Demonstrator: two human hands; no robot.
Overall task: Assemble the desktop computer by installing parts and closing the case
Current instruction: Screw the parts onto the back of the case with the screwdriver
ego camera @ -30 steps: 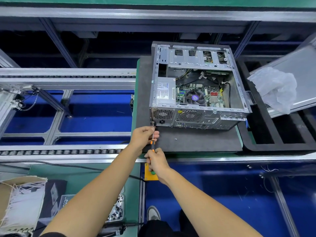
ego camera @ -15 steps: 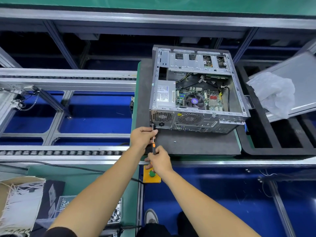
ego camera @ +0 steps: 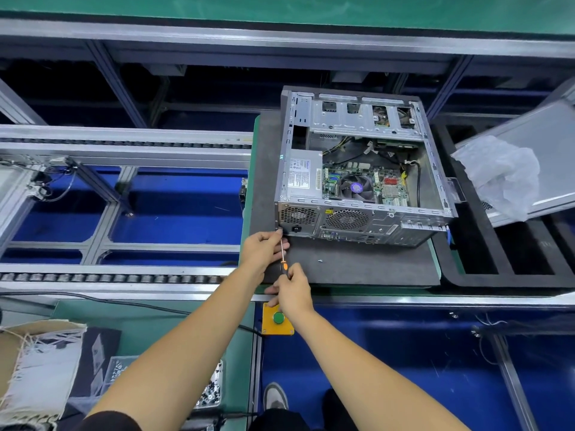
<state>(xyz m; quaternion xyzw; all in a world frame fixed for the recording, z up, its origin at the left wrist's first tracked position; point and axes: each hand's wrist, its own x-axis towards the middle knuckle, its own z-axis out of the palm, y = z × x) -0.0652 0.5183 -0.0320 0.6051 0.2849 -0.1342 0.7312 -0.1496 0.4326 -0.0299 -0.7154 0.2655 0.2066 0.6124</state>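
Screwdriver (ego camera: pixel 282 255) at computer case (ego camera: pixel 361 178) corner

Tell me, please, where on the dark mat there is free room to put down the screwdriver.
The dark mat is bare in front of the computer case, between the case's rear panel and the mat's near edge; only a small loose screw lies there. Its near left corner is crowded: left hand, right hand and screwdriver work there.

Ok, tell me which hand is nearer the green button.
Right. The right hand grips the screwdriver handle just above the green button; the left hand is farther up, at the computer case corner, steadying the shaft.
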